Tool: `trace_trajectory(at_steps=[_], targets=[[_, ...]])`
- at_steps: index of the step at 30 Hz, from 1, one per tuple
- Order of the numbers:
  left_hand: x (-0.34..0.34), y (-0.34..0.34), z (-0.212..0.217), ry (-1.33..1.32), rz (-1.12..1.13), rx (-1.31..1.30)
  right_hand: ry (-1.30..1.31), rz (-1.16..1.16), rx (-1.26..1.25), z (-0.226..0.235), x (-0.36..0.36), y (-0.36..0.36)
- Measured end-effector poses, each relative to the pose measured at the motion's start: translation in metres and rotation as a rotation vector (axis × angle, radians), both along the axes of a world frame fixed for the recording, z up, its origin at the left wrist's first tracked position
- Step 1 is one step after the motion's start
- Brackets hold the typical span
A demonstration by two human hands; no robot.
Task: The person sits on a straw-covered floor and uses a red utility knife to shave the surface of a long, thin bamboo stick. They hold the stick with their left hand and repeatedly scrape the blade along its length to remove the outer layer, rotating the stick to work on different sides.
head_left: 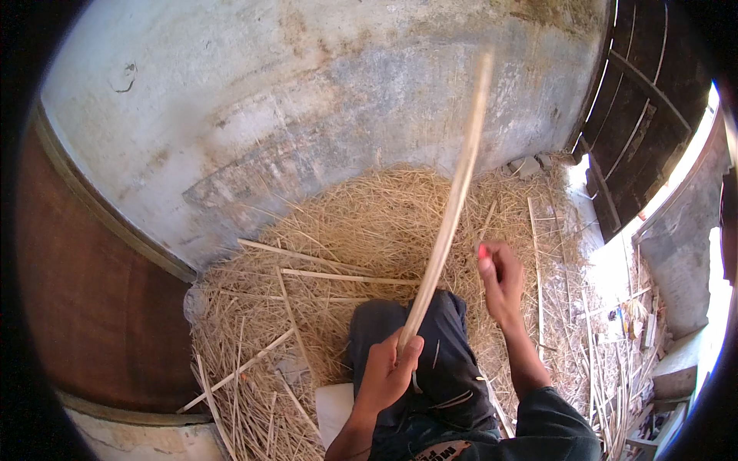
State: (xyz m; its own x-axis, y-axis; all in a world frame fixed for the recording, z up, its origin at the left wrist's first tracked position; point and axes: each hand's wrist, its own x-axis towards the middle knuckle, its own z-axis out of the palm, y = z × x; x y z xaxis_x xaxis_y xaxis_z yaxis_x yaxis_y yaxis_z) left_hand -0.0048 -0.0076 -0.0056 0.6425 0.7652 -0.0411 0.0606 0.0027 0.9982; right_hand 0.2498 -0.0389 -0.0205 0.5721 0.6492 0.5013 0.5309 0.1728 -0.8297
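Note:
My left hand (389, 372) is wrapped round the lower end of a long pale wooden strip (453, 200), perhaps split bamboo. The strip rises over my lap, bending slightly, and its top is blurred against the wall. To the right of it my right hand (503, 280) is raised and closed, apart from the strip. A small red thing (483, 251) shows at its thumb and fingertips; its kind cannot be made out.
Straw-like shavings (369, 215) cover the floor around my dark trousers (384, 330). Loose strips (338, 274) lie at left and right. A stained wall (323, 100) stands ahead, a brown panel (100, 292) at far left, a dark plank door (646, 100) at upper right.

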Motion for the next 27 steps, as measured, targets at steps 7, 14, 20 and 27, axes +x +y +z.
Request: trace_trajectory(at_steps=[7,14,20,27], targets=[[0.013,0.003,0.006,0.023,0.095,0.091,-0.464,0.287,-0.001,0.026,-0.041,-0.017],[0.019,0.000,0.017,0.024,0.154,0.198,-0.572,0.269,0.045,0.033,-0.048,-0.015],[0.020,0.002,0.016,0.051,0.185,0.264,-0.594,0.226,0.052,0.032,-0.049,-0.014],[0.018,0.002,0.019,0.101,0.168,0.248,-0.605,0.191,0.024,0.034,-0.050,-0.016]])
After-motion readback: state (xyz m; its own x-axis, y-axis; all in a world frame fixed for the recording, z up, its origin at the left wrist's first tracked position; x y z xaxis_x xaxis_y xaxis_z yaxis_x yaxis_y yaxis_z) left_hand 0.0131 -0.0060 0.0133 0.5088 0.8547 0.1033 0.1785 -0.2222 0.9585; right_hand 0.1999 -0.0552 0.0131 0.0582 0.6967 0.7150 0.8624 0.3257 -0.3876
